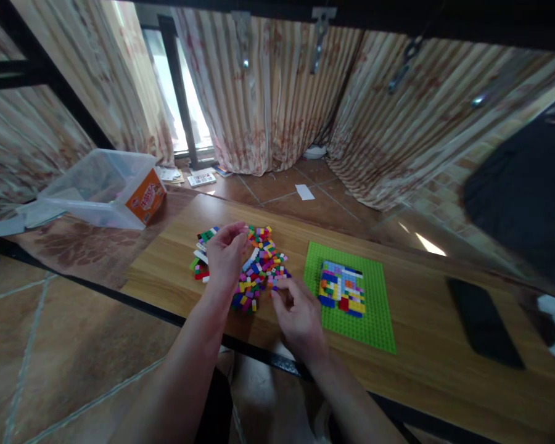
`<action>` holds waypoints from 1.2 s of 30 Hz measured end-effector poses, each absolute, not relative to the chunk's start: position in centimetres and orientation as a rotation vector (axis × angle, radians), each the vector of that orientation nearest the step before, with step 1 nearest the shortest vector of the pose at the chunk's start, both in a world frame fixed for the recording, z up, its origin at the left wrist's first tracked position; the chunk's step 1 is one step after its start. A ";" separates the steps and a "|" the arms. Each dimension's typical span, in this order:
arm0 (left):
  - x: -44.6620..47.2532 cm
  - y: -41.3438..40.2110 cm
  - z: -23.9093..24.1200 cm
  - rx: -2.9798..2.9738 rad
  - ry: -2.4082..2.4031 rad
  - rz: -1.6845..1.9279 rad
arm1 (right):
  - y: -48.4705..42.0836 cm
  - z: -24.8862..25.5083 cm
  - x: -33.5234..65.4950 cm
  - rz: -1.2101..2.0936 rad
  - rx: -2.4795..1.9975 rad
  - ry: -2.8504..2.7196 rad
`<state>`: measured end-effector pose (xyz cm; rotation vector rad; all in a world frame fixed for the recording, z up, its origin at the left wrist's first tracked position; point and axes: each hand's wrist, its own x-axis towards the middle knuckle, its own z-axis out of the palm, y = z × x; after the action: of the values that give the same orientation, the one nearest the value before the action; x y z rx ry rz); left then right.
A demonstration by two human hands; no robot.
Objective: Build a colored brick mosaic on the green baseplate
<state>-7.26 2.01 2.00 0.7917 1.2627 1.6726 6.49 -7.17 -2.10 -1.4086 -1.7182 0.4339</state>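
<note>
A heap of small coloured bricks (261,265) lies on the wooden table (425,364). My left hand (225,254) hovers over the heap's left side, its fingertips pinched together at the top; what they hold is too small to name. My right hand (296,311) rests at the heap's right edge, fingers curled and pinched near some purple bricks. To the right lies a green baseplate (374,308) with a patch of coloured bricks (342,288) built on it.
A clear plastic bin (97,185) with an orange box (144,198) stands on the floor at the back left. A black phone (483,324) lies on the table's right side. Curtains hang behind. A dark shape fills the far right.
</note>
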 end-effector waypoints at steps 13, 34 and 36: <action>-1.4 -2.5 1.0 1.728 1.133 1.168 | -11.6 -1.0 19.4 0.450 -1.685 -1.403; 1.7 -4.2 -1.7 2.278 1.215 0.743 | -11.2 -3.5 19.9 0.151 -1.597 -1.533; 1.7 -4.2 -1.7 2.281 1.200 0.729 | -11.3 -3.6 19.9 0.107 -1.598 -1.553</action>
<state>1.72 -4.20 -1.74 2.2810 1.1996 0.7290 19.85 -11.26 -3.56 -1.5984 -1.5530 0.1066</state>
